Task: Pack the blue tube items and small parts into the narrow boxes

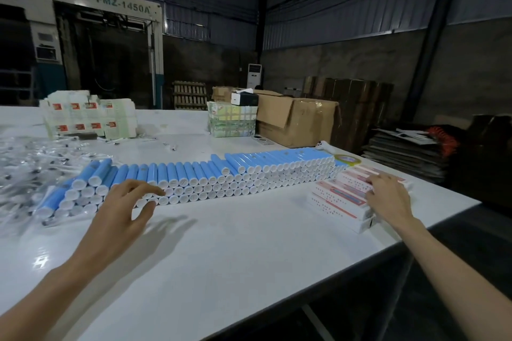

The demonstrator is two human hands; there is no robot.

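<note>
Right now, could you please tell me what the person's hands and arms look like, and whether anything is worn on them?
The left hand and the right hand are both bare: no gloves, rings, watch or bracelet show. No sleeve comes into view either; both arms are uncovered as far back as the edge of the picture, with no tape or markings on them.

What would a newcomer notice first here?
The long stack of blue tubes, white caps facing the camera, runs across the middle of the white table. The left hand reaches open toward its near left end, while the right hand rests on the narrow boxes stacked at the table's right edge. A heap of clear bagged small parts lies far left.
</note>
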